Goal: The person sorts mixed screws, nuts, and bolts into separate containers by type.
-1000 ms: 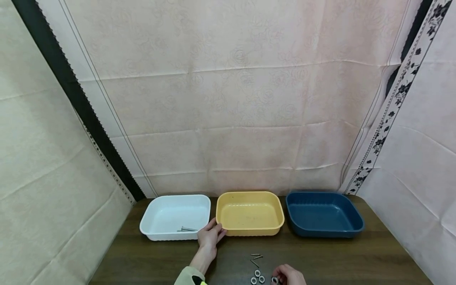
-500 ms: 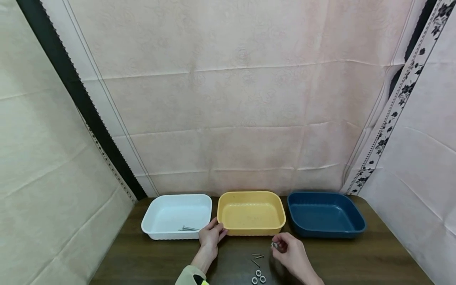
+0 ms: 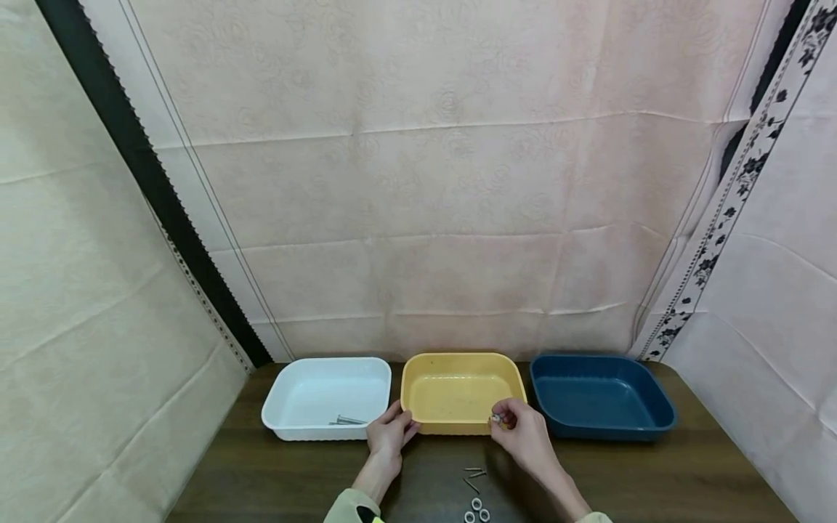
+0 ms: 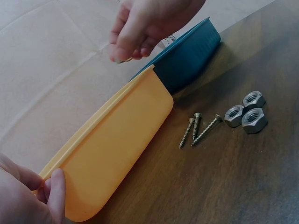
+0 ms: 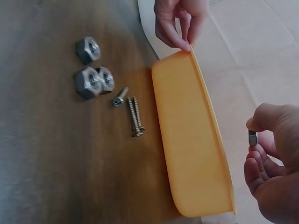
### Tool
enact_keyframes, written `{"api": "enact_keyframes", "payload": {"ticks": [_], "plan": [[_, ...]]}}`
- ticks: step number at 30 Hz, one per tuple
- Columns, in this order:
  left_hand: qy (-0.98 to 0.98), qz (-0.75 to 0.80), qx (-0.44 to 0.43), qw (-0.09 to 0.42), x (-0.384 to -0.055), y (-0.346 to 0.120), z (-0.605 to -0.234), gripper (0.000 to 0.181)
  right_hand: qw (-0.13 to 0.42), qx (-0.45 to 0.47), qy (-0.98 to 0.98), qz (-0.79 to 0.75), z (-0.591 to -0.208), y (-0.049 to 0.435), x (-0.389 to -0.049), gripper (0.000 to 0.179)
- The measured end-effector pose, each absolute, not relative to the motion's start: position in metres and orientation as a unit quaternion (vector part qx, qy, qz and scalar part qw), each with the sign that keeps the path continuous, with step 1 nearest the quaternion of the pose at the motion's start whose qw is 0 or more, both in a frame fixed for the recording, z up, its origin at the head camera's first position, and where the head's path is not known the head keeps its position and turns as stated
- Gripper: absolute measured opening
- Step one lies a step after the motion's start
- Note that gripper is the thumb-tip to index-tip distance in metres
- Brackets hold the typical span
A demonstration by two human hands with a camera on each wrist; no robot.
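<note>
My left hand [image 3: 386,436] pinches the rim of the yellow tray [image 3: 458,429] at its front left corner; the left wrist view shows the thumb on the outer wall. A metal nut [image 5: 252,138] is pinched between the thumb and fingers of my right hand [image 3: 526,437], which is at the tray's front right rim in the head view. No contact between the right hand and the tray can be made out. On the table lie three hex nuts [image 4: 253,121] in a cluster and, beside them, three small screws [image 4: 205,131].
Left of the yellow tray stands a white tray [image 3: 314,434] with a few long screws or bolts [image 3: 348,420] in it. A dark blue tray [image 3: 601,431] stands to the right. Pale cloth [image 3: 418,181] hangs behind the brown wooden table [image 3: 693,479] and at both sides.
My right hand has lifted the nut from near the table's front and carried it forward to the yellow tray's front right rim. The left hand keeps its hold on the tray.
</note>
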State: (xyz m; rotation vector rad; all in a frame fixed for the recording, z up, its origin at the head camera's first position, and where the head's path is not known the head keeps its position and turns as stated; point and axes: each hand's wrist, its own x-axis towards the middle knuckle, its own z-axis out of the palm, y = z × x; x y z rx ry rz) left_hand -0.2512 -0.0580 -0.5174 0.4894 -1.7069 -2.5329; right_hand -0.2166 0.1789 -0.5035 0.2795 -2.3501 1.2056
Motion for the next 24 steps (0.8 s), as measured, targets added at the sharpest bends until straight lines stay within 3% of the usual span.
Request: {"api": "enact_keyframes", "payload": {"ticks": [12, 24], "plan": [[-0.555, -0.815, 0.167, 0.019, -0.25, -0.057, -0.517, 0.047, 0.232, 0.099, -0.876, 0.412, -0.506, 0.171, -0.251, 0.018], [-0.547, -0.821, 0.161, 0.019, -0.25, -0.058, -0.519, 0.048, 0.214, 0.104, -0.887, 0.396, -0.506, 0.165, -0.264, 0.015]]}}
